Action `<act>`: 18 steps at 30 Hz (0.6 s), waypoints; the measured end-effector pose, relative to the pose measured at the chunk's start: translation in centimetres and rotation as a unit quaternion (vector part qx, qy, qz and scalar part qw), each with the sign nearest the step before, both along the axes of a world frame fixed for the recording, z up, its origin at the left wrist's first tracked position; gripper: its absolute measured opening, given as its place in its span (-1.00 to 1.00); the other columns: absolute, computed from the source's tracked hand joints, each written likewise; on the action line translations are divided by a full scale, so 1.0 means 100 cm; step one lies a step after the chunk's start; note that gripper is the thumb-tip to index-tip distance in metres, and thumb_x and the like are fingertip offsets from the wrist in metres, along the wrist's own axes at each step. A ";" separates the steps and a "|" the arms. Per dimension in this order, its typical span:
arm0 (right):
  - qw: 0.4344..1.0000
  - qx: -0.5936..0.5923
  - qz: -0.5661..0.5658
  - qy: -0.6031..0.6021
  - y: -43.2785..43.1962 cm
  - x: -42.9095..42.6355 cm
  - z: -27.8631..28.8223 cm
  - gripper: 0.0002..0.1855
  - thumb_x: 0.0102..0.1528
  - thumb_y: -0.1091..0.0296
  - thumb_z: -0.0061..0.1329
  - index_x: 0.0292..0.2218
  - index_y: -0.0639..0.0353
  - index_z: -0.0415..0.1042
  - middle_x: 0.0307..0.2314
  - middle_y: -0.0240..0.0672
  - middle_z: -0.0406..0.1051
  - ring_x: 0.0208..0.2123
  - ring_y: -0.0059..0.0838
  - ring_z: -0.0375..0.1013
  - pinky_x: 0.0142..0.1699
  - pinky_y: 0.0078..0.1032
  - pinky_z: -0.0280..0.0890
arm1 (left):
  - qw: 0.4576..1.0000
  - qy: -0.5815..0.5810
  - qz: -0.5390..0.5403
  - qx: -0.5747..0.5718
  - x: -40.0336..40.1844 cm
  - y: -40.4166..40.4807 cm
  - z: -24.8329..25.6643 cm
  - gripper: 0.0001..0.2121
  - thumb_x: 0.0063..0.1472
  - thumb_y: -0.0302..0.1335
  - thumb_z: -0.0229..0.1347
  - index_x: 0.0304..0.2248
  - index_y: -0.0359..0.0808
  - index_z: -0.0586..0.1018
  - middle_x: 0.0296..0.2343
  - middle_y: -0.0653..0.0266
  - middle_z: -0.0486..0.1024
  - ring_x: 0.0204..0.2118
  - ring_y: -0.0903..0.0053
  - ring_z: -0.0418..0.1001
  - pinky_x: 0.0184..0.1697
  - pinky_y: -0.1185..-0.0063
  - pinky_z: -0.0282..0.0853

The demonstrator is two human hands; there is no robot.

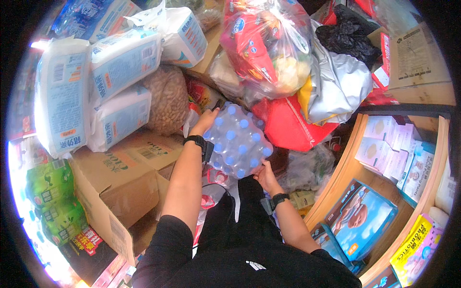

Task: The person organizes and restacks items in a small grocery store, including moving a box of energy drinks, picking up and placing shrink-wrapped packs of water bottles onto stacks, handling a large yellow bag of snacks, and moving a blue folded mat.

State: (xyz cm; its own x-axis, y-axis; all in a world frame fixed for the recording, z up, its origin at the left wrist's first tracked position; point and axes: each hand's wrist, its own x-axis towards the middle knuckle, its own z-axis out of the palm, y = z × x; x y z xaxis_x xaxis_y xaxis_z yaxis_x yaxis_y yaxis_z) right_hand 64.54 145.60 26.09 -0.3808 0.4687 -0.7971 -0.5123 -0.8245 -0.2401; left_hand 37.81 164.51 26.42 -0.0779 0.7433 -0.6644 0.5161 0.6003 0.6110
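Note:
A shrink-wrapped pack of clear plastic bottles with blue caps (236,138) is in front of my body, its caps facing up toward me. My left hand (207,121) grips the far left edge of the pack. On the near right corner, my right hand (265,177) has its fingers against the wrap. Both wrists wear black straps. Just beyond the pack lies a red bag (299,124), and left of my left hand stands a clear sack of peanuts in their shells (167,100).
White wrapped packages (124,61) are stacked at the left above an open cardboard carton (119,172). Green bottle packs (54,201) stand at the far left. A knotted clear bag (270,46) rises ahead. A wooden shelf (336,169) with boxes and diaper packs (360,219) flanks the right.

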 end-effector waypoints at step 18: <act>0.954 -0.024 -0.071 -0.291 -0.043 0.003 0.012 -0.48 0.09 -0.09 -0.37 -0.62 0.17 0.32 -0.71 -0.40 0.27 -0.65 -0.50 0.22 -0.52 -0.52 0.07 | 0.993 0.078 -0.043 0.078 0.013 -0.063 0.027 -0.54 0.08 -0.20 -0.14 -0.38 -0.59 0.43 -0.44 -0.20 0.44 -0.31 0.10 0.42 -0.27 0.35 0.27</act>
